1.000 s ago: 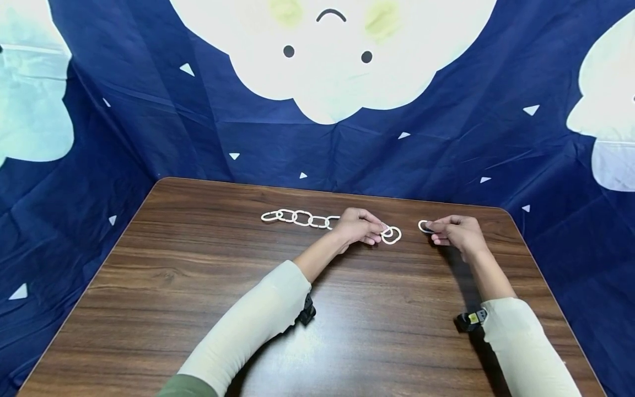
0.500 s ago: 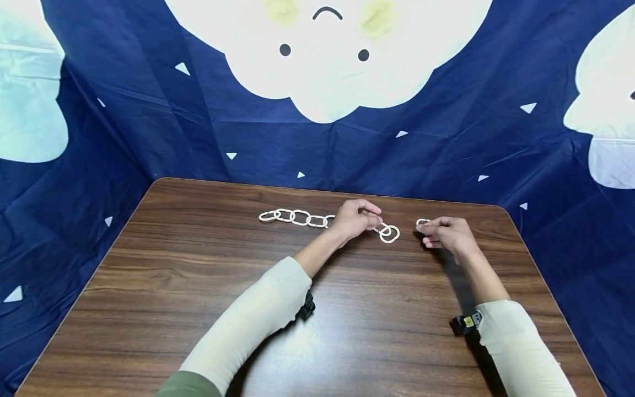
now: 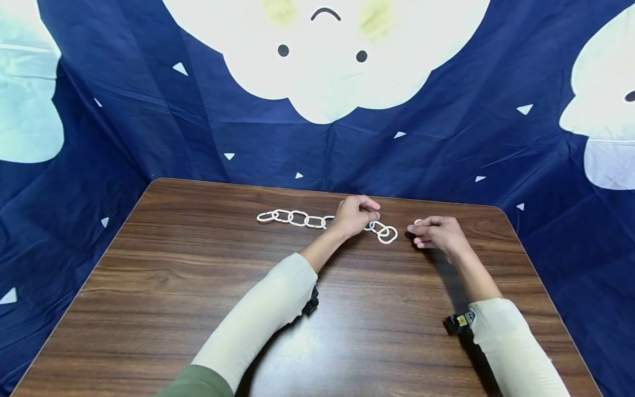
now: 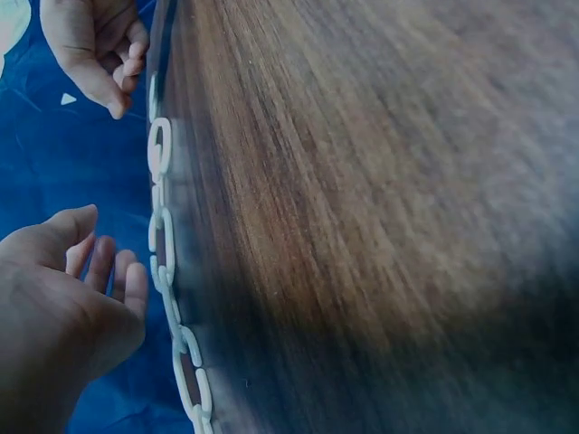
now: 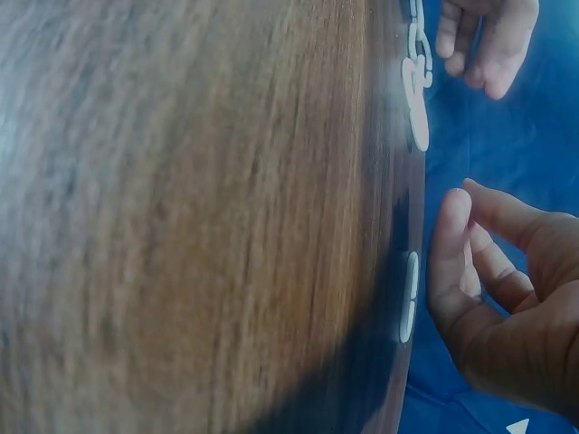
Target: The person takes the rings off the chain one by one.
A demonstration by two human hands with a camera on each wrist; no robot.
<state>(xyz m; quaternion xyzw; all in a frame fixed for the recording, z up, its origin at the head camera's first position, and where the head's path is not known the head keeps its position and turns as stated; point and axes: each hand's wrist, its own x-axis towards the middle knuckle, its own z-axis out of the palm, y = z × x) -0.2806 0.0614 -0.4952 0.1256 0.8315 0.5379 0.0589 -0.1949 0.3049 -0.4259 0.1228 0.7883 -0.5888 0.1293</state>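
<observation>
A chain of white oval links (image 3: 290, 216) lies stretched across the far part of the table, its right end bent slightly toward the front. Over the chain's middle is my left hand (image 3: 352, 218), hiding some links. In the left wrist view, that hand (image 4: 72, 312) has loosely bent fingers with nothing between them, beside the chain (image 4: 168, 271). Right of the chain, my right hand (image 3: 439, 234) hovers over a single loose link (image 3: 418, 221), mostly covering it. The right wrist view shows this link (image 5: 410, 298) lying on the table, apart from the thumb and fingers (image 5: 448, 244).
The brown wood-grain table (image 3: 198, 309) ends just behind the chain. A dark blue cloth (image 3: 198, 138) with white clouds hangs behind and at both sides. Black wrist cameras (image 3: 458, 321) sit at the cuffs.
My left hand has let go of the chain's right part and moved up and left, uncovering links there. My right hand has shifted left and now covers more of the loose link.
</observation>
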